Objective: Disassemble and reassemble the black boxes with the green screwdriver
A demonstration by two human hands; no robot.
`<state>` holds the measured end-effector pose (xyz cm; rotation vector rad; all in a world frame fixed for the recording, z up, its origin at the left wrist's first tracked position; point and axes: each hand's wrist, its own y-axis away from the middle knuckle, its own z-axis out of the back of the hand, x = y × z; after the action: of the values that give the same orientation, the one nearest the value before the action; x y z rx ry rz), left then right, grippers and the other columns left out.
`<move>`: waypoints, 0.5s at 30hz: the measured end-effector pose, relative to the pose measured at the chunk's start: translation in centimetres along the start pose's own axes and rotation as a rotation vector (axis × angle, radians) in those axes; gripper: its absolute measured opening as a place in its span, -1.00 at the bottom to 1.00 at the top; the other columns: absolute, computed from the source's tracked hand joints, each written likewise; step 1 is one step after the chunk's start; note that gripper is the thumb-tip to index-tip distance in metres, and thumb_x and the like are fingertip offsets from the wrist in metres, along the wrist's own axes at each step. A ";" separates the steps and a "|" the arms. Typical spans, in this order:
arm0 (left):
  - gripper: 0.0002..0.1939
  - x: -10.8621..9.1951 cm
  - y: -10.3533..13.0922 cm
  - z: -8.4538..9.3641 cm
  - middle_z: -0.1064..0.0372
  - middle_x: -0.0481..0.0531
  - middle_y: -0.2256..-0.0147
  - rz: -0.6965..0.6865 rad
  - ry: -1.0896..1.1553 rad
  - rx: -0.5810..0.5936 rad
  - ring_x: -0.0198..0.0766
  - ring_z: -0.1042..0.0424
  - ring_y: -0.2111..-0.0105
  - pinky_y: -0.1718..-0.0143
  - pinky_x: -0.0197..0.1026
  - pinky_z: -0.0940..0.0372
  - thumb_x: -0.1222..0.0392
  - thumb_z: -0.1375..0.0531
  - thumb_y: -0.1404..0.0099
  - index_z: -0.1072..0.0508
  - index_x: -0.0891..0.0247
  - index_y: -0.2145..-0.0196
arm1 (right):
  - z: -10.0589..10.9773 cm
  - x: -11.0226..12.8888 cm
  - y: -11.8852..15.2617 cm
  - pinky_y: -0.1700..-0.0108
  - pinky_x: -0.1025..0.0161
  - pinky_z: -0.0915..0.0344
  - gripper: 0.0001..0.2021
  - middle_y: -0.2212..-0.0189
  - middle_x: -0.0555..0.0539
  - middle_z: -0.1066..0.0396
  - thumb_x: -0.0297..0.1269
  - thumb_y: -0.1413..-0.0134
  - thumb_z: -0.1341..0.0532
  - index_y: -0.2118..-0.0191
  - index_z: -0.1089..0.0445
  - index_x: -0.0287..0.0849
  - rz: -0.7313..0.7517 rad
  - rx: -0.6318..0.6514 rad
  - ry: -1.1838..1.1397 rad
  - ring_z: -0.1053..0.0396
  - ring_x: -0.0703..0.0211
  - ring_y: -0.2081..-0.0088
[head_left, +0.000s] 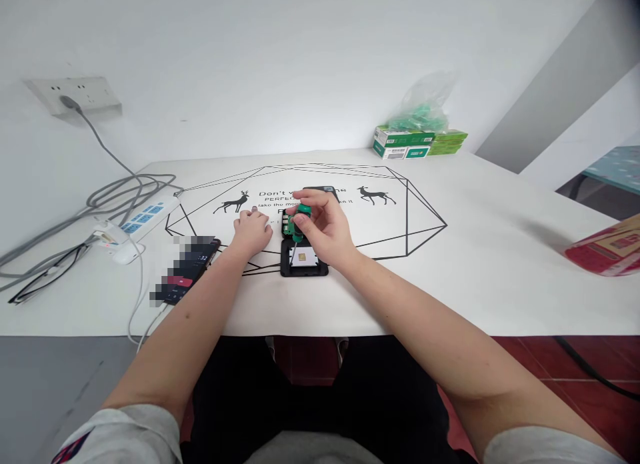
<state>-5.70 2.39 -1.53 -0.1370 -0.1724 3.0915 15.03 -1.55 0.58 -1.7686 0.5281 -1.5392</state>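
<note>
A small black opened device point(304, 261) with a green circuit board and a white part inside lies on the white table point(450, 277) near its front edge. My right hand point(325, 227) grips a green-handled screwdriver point(300, 221), held upright with its tip down on the device. My left hand point(251, 231) rests on the table just left of the device, fingers curled, with nothing visibly in it. A dark lid-like piece point(325, 190) lies just behind my right hand.
A phone point(189, 272) lies left of my left hand. A white power strip point(143, 223) with grey cables sits at the far left. Green boxes and a plastic bag point(420, 134) stand at the back. A red box point(607, 249) lies at the right edge.
</note>
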 end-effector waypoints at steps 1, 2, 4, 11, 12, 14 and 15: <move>-0.60 0.0 0.0 0.0 -0.35 0.25 -0.39 0.000 -0.005 -0.005 0.32 -0.19 -0.33 -0.25 0.29 -0.25 0.14 -0.08 -0.52 -0.61 0.17 -0.15 | -0.1 -0.2 0.1 -0.02 -0.01 -0.61 -0.67 -0.18 -0.15 -0.46 0.08 -0.35 -0.37 -0.01 -0.35 0.04 -0.033 -0.002 -0.039 -0.58 0.12 0.06; -0.60 0.0 0.0 0.1 -0.36 0.27 -0.37 -0.001 -0.008 -0.008 0.31 -0.19 -0.33 -0.25 0.28 -0.25 0.14 -0.08 -0.52 -0.62 0.19 -0.13 | -0.2 -0.3 0.2 0.00 0.00 -0.61 -0.64 -0.15 -0.14 -0.50 0.08 -0.31 -0.41 0.01 -0.32 0.04 -0.056 -0.011 -0.056 -0.59 0.13 0.10; -0.61 0.0 0.1 0.1 -0.42 0.30 -0.30 -0.009 -0.005 -0.019 0.31 -0.20 -0.31 -0.24 0.28 -0.26 0.14 -0.07 -0.52 -0.64 0.20 -0.08 | -0.3 -0.6 0.3 0.06 0.03 -0.61 -0.57 -0.07 -0.10 -0.55 0.09 -0.22 -0.48 0.04 -0.32 0.04 -0.065 -0.044 -0.037 -0.60 0.14 0.16; -0.56 0.0 0.2 0.0 -0.40 0.25 -0.31 -0.003 -0.003 -0.049 0.28 -0.20 -0.31 -0.25 0.29 -0.23 0.26 -0.07 -0.46 -0.64 0.14 -0.13 | 0.1 0.0 0.5 -0.15 -0.09 -0.57 -0.70 -0.08 -0.14 -0.62 0.08 -0.50 -0.21 -0.08 -0.51 0.05 0.048 -0.013 0.054 -0.61 -0.01 -0.13; -0.55 0.0 0.2 0.0 -0.39 0.24 -0.32 0.000 -0.001 -0.050 0.27 -0.20 -0.31 -0.25 0.29 -0.23 0.27 -0.07 -0.46 -0.63 0.13 -0.15 | 0.1 0.2 0.5 -0.20 -0.10 -0.55 -0.69 -0.09 -0.14 -0.63 0.07 -0.52 -0.17 -0.11 -0.52 0.05 0.061 0.006 0.070 -0.59 -0.01 -0.17; -0.54 0.0 0.2 0.0 -0.37 0.24 -0.34 -0.002 -0.004 -0.043 0.27 -0.19 -0.32 -0.25 0.29 -0.24 0.27 -0.06 -0.47 -0.61 0.12 -0.17 | 0.1 0.5 0.4 -0.18 -0.07 -0.55 -0.68 -0.09 -0.15 -0.63 0.03 -0.54 -0.14 -0.13 -0.52 0.04 0.085 0.035 0.103 -0.58 0.00 -0.16; -0.54 0.0 0.2 0.0 -0.36 0.25 -0.36 -0.002 -0.009 -0.040 0.27 -0.19 -0.32 -0.25 0.30 -0.24 0.28 -0.05 -0.47 -0.61 0.12 -0.18 | 0.1 0.6 0.3 -0.11 -0.03 -0.56 -0.69 -0.06 -0.15 -0.63 0.01 -0.54 -0.16 -0.14 -0.52 0.03 0.097 0.048 0.120 -0.59 0.03 -0.10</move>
<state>-5.69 2.18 -1.53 -0.1237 -0.2347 3.0887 15.31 -2.17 0.75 -1.5984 0.6213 -1.5842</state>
